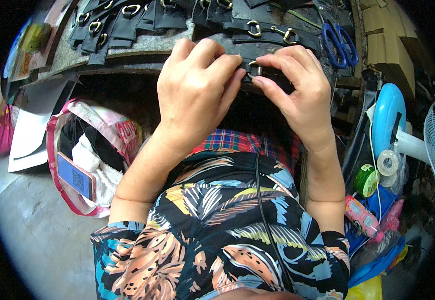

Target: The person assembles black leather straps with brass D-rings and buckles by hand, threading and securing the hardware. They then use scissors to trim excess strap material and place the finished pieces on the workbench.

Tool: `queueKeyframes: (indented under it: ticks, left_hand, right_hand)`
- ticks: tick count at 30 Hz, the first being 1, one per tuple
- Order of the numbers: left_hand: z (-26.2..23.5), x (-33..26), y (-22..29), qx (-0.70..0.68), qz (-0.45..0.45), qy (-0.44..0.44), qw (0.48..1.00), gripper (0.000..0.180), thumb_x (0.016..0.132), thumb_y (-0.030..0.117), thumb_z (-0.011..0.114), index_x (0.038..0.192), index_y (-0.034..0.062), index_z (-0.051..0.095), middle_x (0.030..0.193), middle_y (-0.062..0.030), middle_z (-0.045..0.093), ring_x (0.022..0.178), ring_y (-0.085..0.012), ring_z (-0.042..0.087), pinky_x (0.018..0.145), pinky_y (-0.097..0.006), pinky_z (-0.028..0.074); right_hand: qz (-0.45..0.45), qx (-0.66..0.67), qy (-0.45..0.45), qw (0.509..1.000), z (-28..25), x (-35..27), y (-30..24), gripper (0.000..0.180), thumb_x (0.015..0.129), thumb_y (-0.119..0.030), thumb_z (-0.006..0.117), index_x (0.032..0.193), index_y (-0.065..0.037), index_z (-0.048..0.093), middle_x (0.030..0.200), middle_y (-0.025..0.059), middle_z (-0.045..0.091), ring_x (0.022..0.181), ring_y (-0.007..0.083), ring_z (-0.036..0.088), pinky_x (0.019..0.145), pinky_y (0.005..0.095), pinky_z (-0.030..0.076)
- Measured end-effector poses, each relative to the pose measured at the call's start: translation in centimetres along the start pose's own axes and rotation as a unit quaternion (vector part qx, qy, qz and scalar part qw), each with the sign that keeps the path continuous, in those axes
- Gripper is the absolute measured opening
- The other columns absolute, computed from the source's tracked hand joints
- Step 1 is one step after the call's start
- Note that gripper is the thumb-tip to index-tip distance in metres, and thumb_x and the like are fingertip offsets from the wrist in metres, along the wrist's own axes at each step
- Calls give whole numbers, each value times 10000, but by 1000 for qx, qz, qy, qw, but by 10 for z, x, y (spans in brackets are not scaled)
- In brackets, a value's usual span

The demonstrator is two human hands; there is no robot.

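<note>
At the near edge of the bench, my left hand (pixel 192 87) is closed, thumb and forefinger pinching a short black leather-like strap (pixel 245 63). A metal ring (pixel 254 69) sits at the strap's end, and my right hand (pixel 300 95) grips it between thumb and fingertips. My left fingers cover much of the strap. Just beyond my right hand lies another black strap (pixel 305 40) with metal rings and a clasp. Several black strap pieces (pixel 170 20) with metal D-shaped rings are spread over the bench, past my left hand.
Blue-handled scissors (pixel 340 46) lie at the bench's right, near cardboard (pixel 390 55). To my right are a blue fan (pixel 390 107), tape rolls (pixel 366 180) and a pink bottle (pixel 362 216). A pink-edged bag (pixel 53 145) holding a phone (pixel 76 176) and white cloth stands left.
</note>
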State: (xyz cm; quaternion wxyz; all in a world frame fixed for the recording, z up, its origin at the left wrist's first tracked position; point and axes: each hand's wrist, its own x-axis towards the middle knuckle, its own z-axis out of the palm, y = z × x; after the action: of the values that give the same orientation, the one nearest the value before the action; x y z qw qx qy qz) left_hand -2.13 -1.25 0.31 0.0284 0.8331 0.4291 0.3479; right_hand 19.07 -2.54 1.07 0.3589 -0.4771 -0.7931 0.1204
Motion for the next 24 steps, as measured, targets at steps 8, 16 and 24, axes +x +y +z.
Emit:
queueKeyframes:
  ticks: [8, 16, 24]
  left_hand:
    - [5, 4, 3, -16, 26, 26, 999, 243, 798, 128, 814, 1032, 97, 757, 1013, -65, 664, 915, -295, 584, 773, -386, 510]
    - [12, 8, 0, -39, 60, 1, 997, 291, 797, 141, 827, 1075, 101, 752, 1018, -64, 666, 901, -281, 596, 774, -383, 517]
    - [12, 8, 6, -35, 33, -15, 999, 346, 772, 115, 854, 1107, 109, 768, 1032, -83, 688, 912, -291, 612, 789, -394, 509]
  right_hand:
    - [33, 2, 76, 997, -28, -24, 14, 182, 780, -37, 799, 958, -42, 762, 1011, 85, 703, 954, 266, 652, 848, 373, 514]
    - [37, -13, 86, 995, -22, -30, 20, 158, 764, -26, 795, 910, -45, 738, 1017, 86, 699, 962, 272, 655, 862, 383, 513]
    - [63, 27, 88, 994, -29, -34, 21, 184, 774, 3, 759, 949, -30, 711, 1075, 107, 706, 1026, 278, 665, 937, 382, 510]
